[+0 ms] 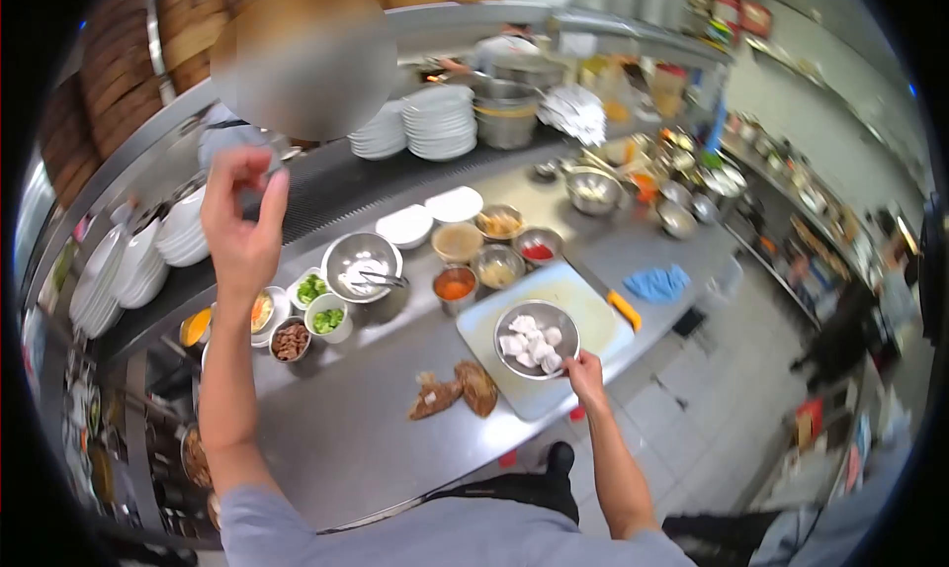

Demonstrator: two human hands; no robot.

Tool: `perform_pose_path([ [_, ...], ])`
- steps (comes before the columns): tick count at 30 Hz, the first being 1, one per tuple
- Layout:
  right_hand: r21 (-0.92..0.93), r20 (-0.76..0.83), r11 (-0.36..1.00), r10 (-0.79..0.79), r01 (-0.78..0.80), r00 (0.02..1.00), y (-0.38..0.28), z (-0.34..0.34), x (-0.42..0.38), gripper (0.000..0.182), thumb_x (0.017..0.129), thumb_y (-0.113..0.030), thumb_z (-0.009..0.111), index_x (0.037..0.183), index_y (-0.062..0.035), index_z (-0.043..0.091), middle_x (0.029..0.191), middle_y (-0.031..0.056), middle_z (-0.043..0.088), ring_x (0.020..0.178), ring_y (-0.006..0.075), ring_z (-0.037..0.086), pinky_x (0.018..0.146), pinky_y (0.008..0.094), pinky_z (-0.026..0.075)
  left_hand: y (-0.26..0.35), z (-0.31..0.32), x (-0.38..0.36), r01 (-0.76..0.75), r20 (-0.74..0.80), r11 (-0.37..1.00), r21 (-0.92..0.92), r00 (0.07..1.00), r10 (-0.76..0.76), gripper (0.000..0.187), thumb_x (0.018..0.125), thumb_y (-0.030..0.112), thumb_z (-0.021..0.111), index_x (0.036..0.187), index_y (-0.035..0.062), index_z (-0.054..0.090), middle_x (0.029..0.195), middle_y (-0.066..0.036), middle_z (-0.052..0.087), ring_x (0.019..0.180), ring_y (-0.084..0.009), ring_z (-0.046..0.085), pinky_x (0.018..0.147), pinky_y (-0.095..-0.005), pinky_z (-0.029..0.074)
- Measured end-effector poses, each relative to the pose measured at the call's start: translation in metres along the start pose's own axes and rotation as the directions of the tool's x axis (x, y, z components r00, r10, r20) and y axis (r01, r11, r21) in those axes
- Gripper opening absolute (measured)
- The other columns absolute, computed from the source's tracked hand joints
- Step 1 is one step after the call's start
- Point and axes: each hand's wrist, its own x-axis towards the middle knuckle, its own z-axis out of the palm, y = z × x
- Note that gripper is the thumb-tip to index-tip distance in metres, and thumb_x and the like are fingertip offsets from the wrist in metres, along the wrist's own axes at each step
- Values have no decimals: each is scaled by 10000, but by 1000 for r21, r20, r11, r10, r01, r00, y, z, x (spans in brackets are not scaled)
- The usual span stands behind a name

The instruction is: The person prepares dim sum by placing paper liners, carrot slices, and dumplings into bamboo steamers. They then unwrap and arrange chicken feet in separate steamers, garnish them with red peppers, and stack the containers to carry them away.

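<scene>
My right hand [585, 375] grips the near right rim of a metal bowl [508, 367] that holds several white, chunky pieces [531, 344]. The bowl is over a pale cutting board [479, 320]. My left hand [245, 216] is raised high at the left, its fingers curved and the thumb apart from them, with nothing in it. Two brown, roasted-looking pieces [433, 399] lie on the steel counter [346, 438] left of the board. A knife with a yellow handle [625, 311] rests along the board's far right edge.
Bowls of chopped greens [327, 320], diced brown meat [291, 341] and orange sauce [455, 286] line the counter's back. A larger metal bowl [362, 256] holds a utensil. A blue cloth [657, 283] lies right. Stacked plates [440, 122] stand on the shelf; a person is behind it.
</scene>
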Motion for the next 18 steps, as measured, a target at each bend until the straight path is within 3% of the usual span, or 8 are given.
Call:
perform_pose_path([
  [3,146,141,989,-35,14,989,26,1,55,83,812,-25,634,834,16,702,769,72,710,657,154,670,613,299,540,13,13,69,-151,-59,952,265,983,172,240,878,61,709,1101,24,626,992,-70,639,902,-167,597,785,-303,470],
  [5,102,166,995,-18,1,986,53,4,86,85,818,-14,638,844,15,713,749,63,709,661,149,671,613,299,547,17,25,109,-161,-77,910,381,976,205,266,867,89,714,1107,14,625,1013,-93,650,934,-200,622,811,-327,486],
  [7,-28,230,999,28,-22,973,58,6,113,98,841,-65,675,805,26,679,718,63,673,647,143,632,596,314,514,-22,42,160,-161,-68,885,437,975,211,322,843,139,734,1114,4,623,1030,-117,644,956,-225,634,852,-331,498],
  [8,42,250,988,136,-151,959,56,0,125,115,846,-75,687,843,40,679,733,68,671,654,153,639,592,311,517,-32,44,186,-165,-56,843,513,973,225,383,824,184,747,1137,9,612,1035,-126,639,962,-233,637,875,-321,498],
  [9,-14,287,990,141,-143,948,42,-10,131,123,850,-84,690,844,38,671,743,71,670,656,155,641,590,307,519,-44,44,211,-165,-40,795,583,972,232,446,804,228,760,1161,15,601,1041,-135,633,968,-240,640,898,-310,498],
  [11,-52,369,987,162,-154,915,91,3,137,128,868,-96,693,879,29,662,776,78,677,661,163,654,599,308,540,-69,64,194,-49,-48,695,717,992,120,591,789,290,801,1259,18,568,1194,-163,619,1108,-281,613,967,-378,493],
  [15,-55,516,965,249,-258,820,62,-17,150,145,921,-133,700,958,-6,641,852,91,695,698,185,694,631,325,581,-129,57,241,190,-151,534,824,982,-116,927,729,444,853,1448,26,444,1384,-227,546,1301,-348,538,1079,-414,453],
  [18,-66,580,948,291,-312,761,54,-45,149,148,945,-154,701,990,-38,620,899,93,700,755,202,716,651,326,584,-147,50,265,228,-182,564,794,974,-138,1112,701,576,865,1531,42,354,1462,-247,488,1358,-379,496,1101,-485,440],
])
